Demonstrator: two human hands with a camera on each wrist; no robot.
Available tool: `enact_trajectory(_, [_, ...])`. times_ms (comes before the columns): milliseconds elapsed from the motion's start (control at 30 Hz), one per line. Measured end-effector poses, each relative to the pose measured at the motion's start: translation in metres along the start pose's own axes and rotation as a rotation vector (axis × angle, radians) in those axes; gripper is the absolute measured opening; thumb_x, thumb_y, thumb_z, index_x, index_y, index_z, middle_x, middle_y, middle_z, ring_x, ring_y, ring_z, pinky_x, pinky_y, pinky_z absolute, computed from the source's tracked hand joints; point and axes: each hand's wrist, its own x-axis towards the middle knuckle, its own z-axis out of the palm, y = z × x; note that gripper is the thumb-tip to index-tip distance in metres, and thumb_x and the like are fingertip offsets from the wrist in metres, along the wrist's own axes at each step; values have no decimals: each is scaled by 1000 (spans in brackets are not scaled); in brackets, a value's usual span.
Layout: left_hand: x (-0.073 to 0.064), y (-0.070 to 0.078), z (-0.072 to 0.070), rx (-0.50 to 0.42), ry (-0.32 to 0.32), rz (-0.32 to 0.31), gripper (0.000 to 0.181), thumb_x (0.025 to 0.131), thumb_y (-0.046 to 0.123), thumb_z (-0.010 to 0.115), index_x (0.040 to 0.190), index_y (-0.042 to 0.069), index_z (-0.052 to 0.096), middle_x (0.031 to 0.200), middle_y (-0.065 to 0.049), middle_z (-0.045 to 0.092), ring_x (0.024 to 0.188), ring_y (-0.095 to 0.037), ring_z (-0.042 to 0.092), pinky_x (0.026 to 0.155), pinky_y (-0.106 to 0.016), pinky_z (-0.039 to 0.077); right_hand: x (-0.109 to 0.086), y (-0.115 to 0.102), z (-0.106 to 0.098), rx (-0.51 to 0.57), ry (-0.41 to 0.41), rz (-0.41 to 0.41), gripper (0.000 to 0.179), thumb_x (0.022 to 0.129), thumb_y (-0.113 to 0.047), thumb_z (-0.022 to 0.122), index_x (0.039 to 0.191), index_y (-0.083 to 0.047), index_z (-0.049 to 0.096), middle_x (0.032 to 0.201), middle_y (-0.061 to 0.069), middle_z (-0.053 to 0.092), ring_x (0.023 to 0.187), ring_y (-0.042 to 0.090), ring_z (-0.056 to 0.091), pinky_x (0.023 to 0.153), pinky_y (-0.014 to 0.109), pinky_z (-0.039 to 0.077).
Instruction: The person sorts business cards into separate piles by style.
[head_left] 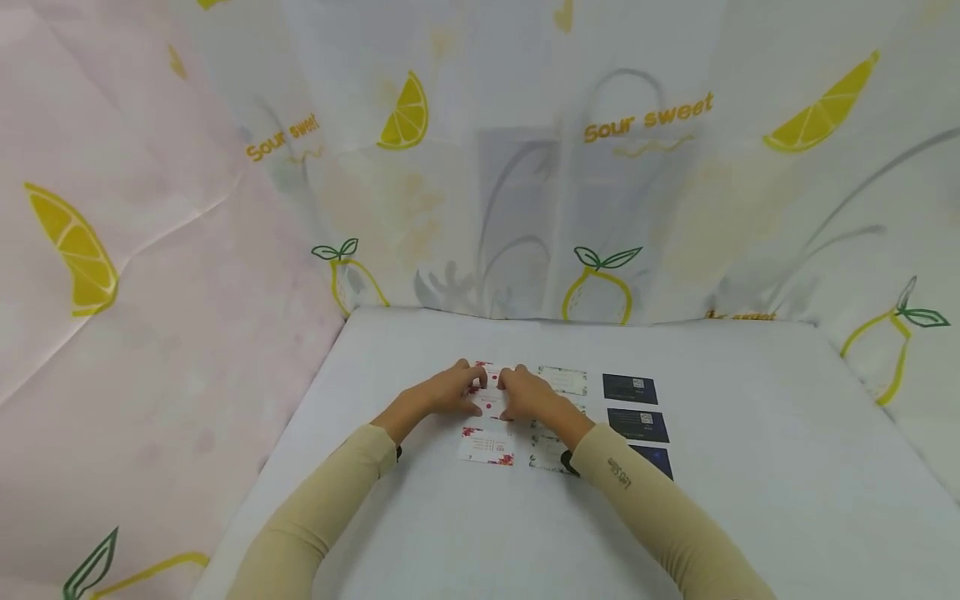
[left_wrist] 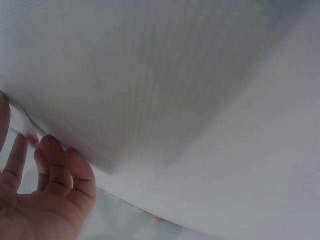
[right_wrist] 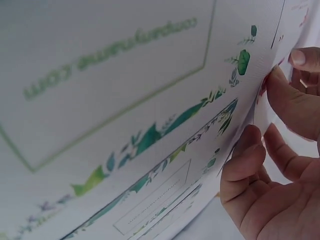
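White, red-dotted cards (head_left: pixel 491 405) lie between left hand (head_left: pixel 452 390) and right hand (head_left: pixel 529 393) (whether gripped, I cannot tell).

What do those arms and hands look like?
The long beige left sleeve looks plain; the long beige right sleeve has small dark lettering, maybe "Let's Slim". A black item shows by each sleeve's end, too hidden to name. The bare left hand and bare right hand wear no gloves.

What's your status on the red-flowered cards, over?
Left hand at left side of the two farther red-flowered cards, right hand at their right. Nearest red-flowered card untouched. Right forearm partly hides green-leafed cards from the head view.
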Motion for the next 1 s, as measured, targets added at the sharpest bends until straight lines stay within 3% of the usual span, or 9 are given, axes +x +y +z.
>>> enact_trajectory(400, [-1, -2, 2, -14, 23, 3, 42, 84, 26, 80, 116, 17, 55, 110, -9, 46, 89, -19, 51, 81, -34, 45, 4, 1, -1, -38, -8, -3, 48, 79, -28, 84, 118, -12, 60, 106, 7, 53, 84, 20, 53, 77, 38, 48])
enact_trajectory(600, [-3, -2, 4, -21, 37, 41, 44, 84, 23, 80, 116, 14, 52, 106, -8, 52, 87, -18, 50, 81, -34, 45, 0, 2, -3, -33, -16, -4, 46, 80, -29, 83, 114, -11, 58, 105, 4, 61, 89, 19, 56, 83, 38, 49])
enact_trajectory(767, [-4, -2, 3, 22, 48, 100, 44, 84, 22, 80, 115, 13, 49, 98, -4, 57, 83, -16, 51, 77, -31, 45, -4, -1, -6, -20, -27, -24, 46, 82, -27, 82, 115, -12, 54, 102, 5, 66, 84, 19, 57, 77, 38, 48])
enact_trajectory(933, [-7, -4, 7, 83, 84, 127, 45, 84, 25, 80, 116, 14, 50, 98, -1, 59, 81, -14, 52, 76, -29, 46, -5, -1, -1, -50, -25, -62, 49, 85, -23, 78, 125, -13, 51, 115, 7, 67, 96, 21, 64, 85, 39, 51])
enact_trajectory(1000, [-9, -5, 8, 111, 99, 132, 45, 84, 26, 80, 116, 14, 51, 98, -1, 60, 81, -13, 52, 76, -29, 47, -7, -1, 1, -65, -25, -92, 44, 89, -21, 74, 125, -14, 50, 113, 7, 68, 93, 21, 64, 82, 38, 51])
